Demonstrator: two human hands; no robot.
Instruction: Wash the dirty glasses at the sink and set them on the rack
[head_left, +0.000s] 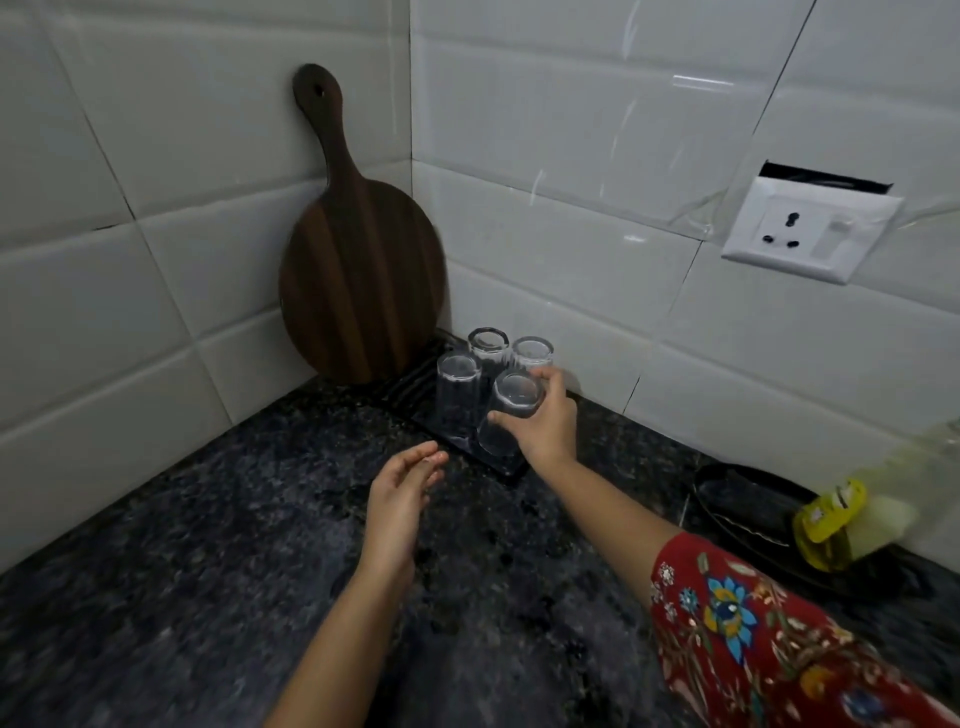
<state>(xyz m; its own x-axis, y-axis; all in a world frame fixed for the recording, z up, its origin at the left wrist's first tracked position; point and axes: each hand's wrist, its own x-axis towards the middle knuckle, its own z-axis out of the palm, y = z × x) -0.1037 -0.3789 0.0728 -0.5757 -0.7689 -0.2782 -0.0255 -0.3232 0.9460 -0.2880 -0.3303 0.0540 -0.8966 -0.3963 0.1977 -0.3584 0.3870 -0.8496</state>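
Several clear glasses stand upside down on a black ribbed rack (410, 387) in the counter's corner. My right hand (545, 421) grips the nearest glass (506, 415), upside down, at the rack's front right. Three others stand behind it: one on the left (457, 389), one at the back (488, 348) and one at the back right (531, 353). My left hand (400, 499) hovers over the counter just in front of the rack, fingers apart and holding nothing. The sink is out of view.
A dark wooden paddle board (358, 270) leans in the tiled corner behind the rack. A black tray (748, 509) with a yellow-capped bottle (831, 525) lies at the right. A wall socket (810, 228) is above it. The counter (208, 571) is dark speckled granite.
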